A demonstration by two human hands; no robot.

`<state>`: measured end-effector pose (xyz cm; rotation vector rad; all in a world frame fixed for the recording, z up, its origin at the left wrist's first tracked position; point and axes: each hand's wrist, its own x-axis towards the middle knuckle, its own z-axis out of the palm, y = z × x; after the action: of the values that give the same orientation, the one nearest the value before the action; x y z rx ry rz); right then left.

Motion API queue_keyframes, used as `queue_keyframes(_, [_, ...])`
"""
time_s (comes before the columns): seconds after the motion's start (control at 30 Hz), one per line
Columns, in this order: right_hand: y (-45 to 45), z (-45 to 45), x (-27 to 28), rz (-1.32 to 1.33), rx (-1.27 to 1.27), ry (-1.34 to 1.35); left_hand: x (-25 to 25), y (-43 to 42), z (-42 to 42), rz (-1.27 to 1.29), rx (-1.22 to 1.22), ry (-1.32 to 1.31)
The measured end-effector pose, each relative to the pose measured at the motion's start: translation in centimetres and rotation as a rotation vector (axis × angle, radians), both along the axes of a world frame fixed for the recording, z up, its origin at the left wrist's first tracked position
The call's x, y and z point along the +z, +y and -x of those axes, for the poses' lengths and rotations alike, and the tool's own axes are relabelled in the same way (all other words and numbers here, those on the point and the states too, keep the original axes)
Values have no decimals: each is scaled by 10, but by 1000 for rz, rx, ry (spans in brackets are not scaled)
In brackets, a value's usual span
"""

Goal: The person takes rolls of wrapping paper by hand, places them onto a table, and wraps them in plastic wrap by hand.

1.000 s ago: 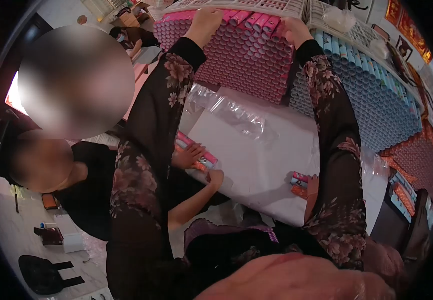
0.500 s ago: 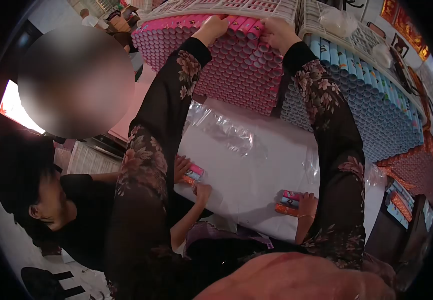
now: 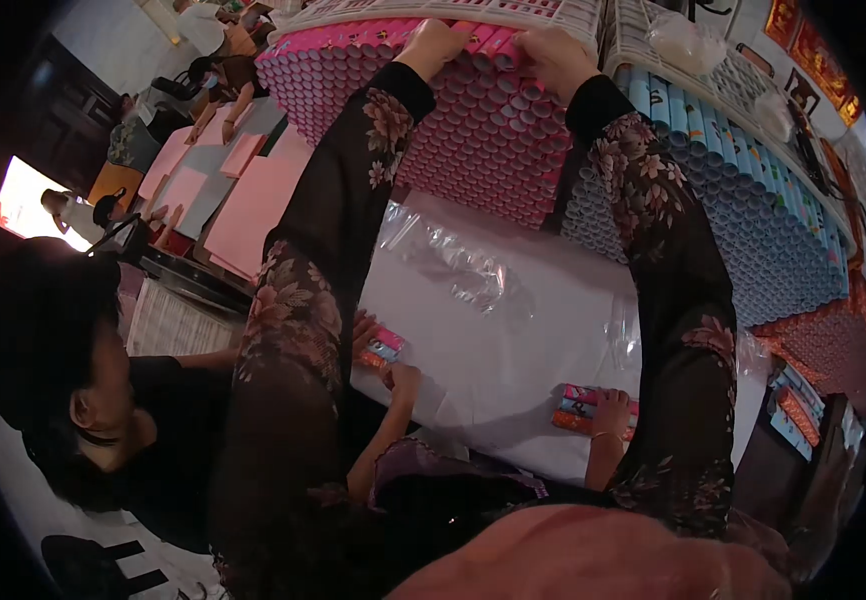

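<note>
My left hand is closed at the top row of a stack of pink paper tubes, its fingertips partly hidden. A short way to the right, my right hand curls its fingers against pink tubes of the same row. Several tubes lie side by side between the two hands, and both hands press against them. Open round ends of the tubes face me. Right of my right hand stands a stack of light blue tubes. Dark floral sleeves cover both my arms.
White plastic racks rest above the stacks. On the pale table, other people's hands touch small groups of pink, blue and orange tubes. Clear plastic film lies behind. Orange tubes stand right; a co-worker sits left.
My left hand has shifted slightly right, closer to my right hand, which stays almost in place. On the table, another person's hand has moved onto the right-hand group of tubes.
</note>
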<state>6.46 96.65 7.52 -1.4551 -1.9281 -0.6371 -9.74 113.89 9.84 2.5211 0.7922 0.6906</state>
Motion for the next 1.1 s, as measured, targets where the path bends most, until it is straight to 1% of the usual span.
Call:
queue_keyframes(0.03, [0,0,-1,-16,50,4,6,-13,3,-60,-13,-3])
queue_keyframes(0.1, [-42,38,32,-18,-155,-406,14,-28,9,-40,-64,36])
queue_keyframes(0.13, [-45,40,33,-17,-156,-400,19,-35,12,-37,-75,47])
queue_keyframes(0.23, [-37,33,23,-26,-31,-322,21,-42,23,-54,-95,57])
queue_keyframes(0.27, [-26,34,17,137,-81,434,21,-43,28,-62,-98,59])
queue_keyframes(0.3, [-21,33,8,254,-91,807,23,-45,32,-79,-103,72])
queue_keyframes(0.33, [-17,34,2,296,-127,1198,23,-48,38,-103,-110,83])
queue_keyframes(0.37, [-22,40,1,5,14,578,25,-52,43,-152,-134,105])
queue_keyframes(0.43, [-36,49,3,-268,143,-51,28,-61,54,-181,-153,127])
queue_keyframes(0.47, [-61,67,23,-158,129,-136,30,-72,62,258,24,-4])
queue_keyframes(0.5, [-72,79,27,-101,122,-179,33,-83,74,260,26,-1])
queue_keyframes(0.53, [-83,91,31,-44,117,-221,36,-92,84,372,67,21])
queue_keyframes(0.57, [-88,101,30,49,97,-107,36,-96,90,484,106,46])
queue_keyframes(0.6, [-94,110,29,99,87,-51,34,-97,96,489,105,51])
queue_keyframes(0.63, [-100,121,28,145,75,6,37,-97,103,558,90,76])
queue_keyframes(0.67, [-106,141,35,298,140,765,35,-92,108,626,75,101])
queue_keyframes(0.7, [-111,154,38,439,194,1530,29,-89,111,630,77,100])
queue_keyframes(0.73, [-107,154,35,438,196,1525,30,-88,113,669,41,91])
queue_keyframes(0.8, [-93,148,18,324,149,1688,34,-85,112,698,-3,76])
queue_keyframes(0.83, [-87,143,12,316,151,1678,46,-97,117,671,-22,130])
queue_keyframes(0.87, [-82,139,6,312,100,1740,53,-104,117,645,-41,184])
queue_keyframes(0.9, [-84,147,16,307,50,1802,39,-107,113,928,-153,-6])
queue_keyframes(0.93, [-94,154,23,372,99,1838,34,-100,111,924,-160,-10])
queue_keyframes(0.97, [-89,153,21,368,96,1833,44,-117,124,785,-207,-8])
queue_keyframes(1.03, [-76,148,9,271,454,2019,61,-144,136,641,-251,-7])
queue_keyframes(1.07, [-79,149,14,315,426,2063,67,-153,137,755,-239,-63])
queue_keyframes(1.1, [-74,147,13,309,429,2065,61,-144,128,810,-232,-86])
